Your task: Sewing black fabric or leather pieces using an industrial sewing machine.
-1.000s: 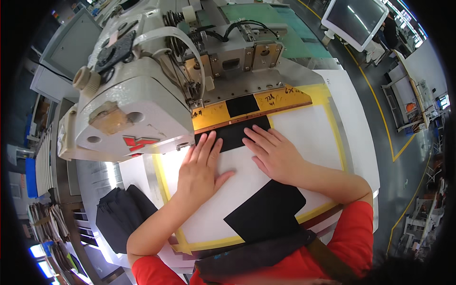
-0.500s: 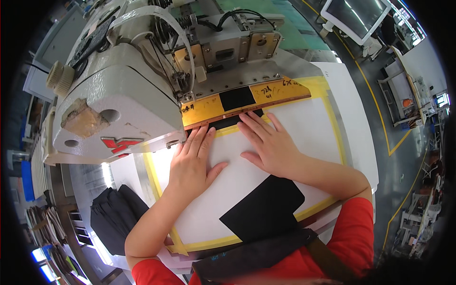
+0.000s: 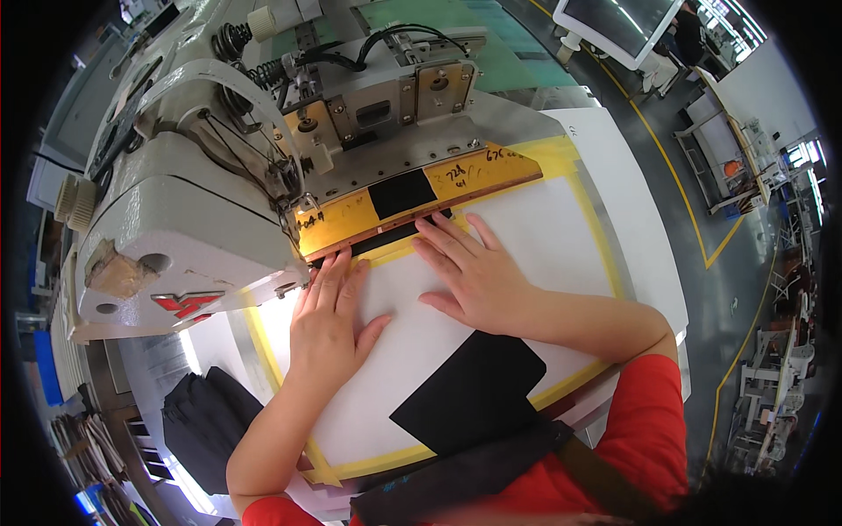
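Observation:
Beneath the yellow clamp plate [image 3: 474,172] of a large sewing machine [image 3: 167,228] lies a strip of black fabric [image 3: 393,235], its near edge showing. My left hand [image 3: 329,320] lies flat on the white work board [image 3: 395,342], fingertips at the strip's left end, close by the machine head. Farther right, my right hand [image 3: 469,272] rests with fingers spread, its tips at the strip's right part by the plate's edge. Neither hand grips anything. Nearer my body, a separate black fabric piece [image 3: 474,390] lies on the board, below my right wrist.
Yellow tape [image 3: 601,232] borders the white board. Folded black cloth pieces [image 3: 206,425] are stacked at the left. A monitor [image 3: 614,26] stands at the far right, beyond it a person in dark clothes. A cart [image 3: 724,158] stands on the grey floor.
The whole view has shifted, so the machine and board appear farther left. My hands keep nearly the same places against the plate and strip.

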Demonstrator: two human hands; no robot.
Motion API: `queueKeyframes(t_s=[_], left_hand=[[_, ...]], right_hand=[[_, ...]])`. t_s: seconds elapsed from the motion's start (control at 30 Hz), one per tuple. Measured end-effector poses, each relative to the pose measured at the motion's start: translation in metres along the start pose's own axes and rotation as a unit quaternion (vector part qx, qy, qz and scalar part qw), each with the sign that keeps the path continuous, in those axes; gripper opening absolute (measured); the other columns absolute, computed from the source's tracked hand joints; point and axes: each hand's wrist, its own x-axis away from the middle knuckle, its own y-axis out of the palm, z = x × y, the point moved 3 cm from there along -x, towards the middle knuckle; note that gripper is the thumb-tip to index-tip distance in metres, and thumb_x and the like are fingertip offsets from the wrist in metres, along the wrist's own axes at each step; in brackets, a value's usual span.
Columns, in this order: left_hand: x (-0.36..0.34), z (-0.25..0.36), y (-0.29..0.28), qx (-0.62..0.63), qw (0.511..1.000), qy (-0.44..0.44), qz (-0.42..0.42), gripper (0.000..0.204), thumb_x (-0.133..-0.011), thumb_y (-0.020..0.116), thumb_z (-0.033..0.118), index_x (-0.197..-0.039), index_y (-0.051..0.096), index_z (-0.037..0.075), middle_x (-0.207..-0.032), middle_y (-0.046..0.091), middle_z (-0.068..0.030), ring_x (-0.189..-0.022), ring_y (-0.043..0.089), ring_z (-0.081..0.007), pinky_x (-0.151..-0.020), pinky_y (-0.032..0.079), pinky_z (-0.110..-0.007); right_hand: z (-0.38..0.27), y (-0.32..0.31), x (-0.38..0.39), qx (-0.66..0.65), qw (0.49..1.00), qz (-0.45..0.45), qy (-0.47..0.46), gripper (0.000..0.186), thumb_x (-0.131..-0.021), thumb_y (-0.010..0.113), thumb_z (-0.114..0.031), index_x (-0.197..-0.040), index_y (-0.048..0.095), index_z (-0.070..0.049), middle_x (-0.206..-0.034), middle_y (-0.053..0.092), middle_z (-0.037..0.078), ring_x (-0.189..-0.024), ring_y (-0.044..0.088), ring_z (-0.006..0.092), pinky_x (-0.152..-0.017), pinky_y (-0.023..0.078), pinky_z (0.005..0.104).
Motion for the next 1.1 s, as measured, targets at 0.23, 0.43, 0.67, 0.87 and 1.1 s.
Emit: queueKeyframes(t_s=[0.23,0.43,0.67,0.87,1.1], left_hand=[[0.002,-0.001,-0.001,-0.005,1.000,0.000,0.000,0.065,-0.079,0.072,0.036,-0.131,0.052,0.002,-0.139,0.048,-0.0194,-0.128,0.047,-0.0367,-0.102,0.041,-0.046],[0.001,0.000,0.002,0.030,1.000,0.004,-0.001,0.059,-0.083,0.069,0.036,-0.129,0.054,0.004,-0.141,0.046,-0.0185,-0.130,0.046,-0.0345,-0.102,0.041,-0.046],[0.003,-0.001,0.002,0.022,1.000,0.011,0.000,0.059,-0.083,0.069,0.038,-0.128,0.054,0.003,-0.142,0.045,-0.0182,-0.130,0.046,-0.0342,-0.101,0.041,-0.046],[0.008,0.003,0.004,-0.019,1.000,0.010,0.003,0.057,-0.083,0.069,0.038,-0.126,0.057,0.003,-0.142,0.046,-0.0183,-0.129,0.047,-0.0341,-0.098,0.042,-0.047],[0.009,0.005,0.006,-0.051,0.998,-0.002,0.029,0.059,-0.081,0.069,0.040,-0.129,0.057,0.007,-0.142,0.046,-0.0166,-0.129,0.047,-0.0314,-0.099,0.040,-0.045]], right_hand=[[0.003,-0.001,-0.001,0.008,1.000,0.005,0.012,0.062,-0.089,0.060,-0.041,-0.131,0.049,0.003,-0.142,0.043,0.019,-0.134,0.041,0.0319,-0.111,0.023,0.0526],[0.006,-0.002,0.002,0.054,0.998,0.008,0.015,0.061,-0.090,0.058,-0.043,-0.130,0.051,0.003,-0.138,0.048,0.020,-0.132,0.043,0.0310,-0.112,0.022,0.0534],[0.005,-0.004,0.001,0.056,0.998,0.016,0.003,0.061,-0.088,0.062,-0.041,-0.128,0.052,0.004,-0.136,0.049,0.020,-0.130,0.045,0.0315,-0.110,0.024,0.0531],[0.004,-0.004,0.001,0.047,0.999,0.003,0.015,0.062,-0.085,0.066,-0.035,-0.130,0.051,0.004,-0.141,0.044,0.018,-0.133,0.042,0.0302,-0.111,0.023,0.0531],[0.005,-0.005,0.001,0.052,0.999,0.016,0.003,0.058,-0.089,0.060,-0.040,-0.126,0.053,0.005,-0.135,0.048,0.021,-0.131,0.044,0.0316,-0.109,0.026,0.0516]])
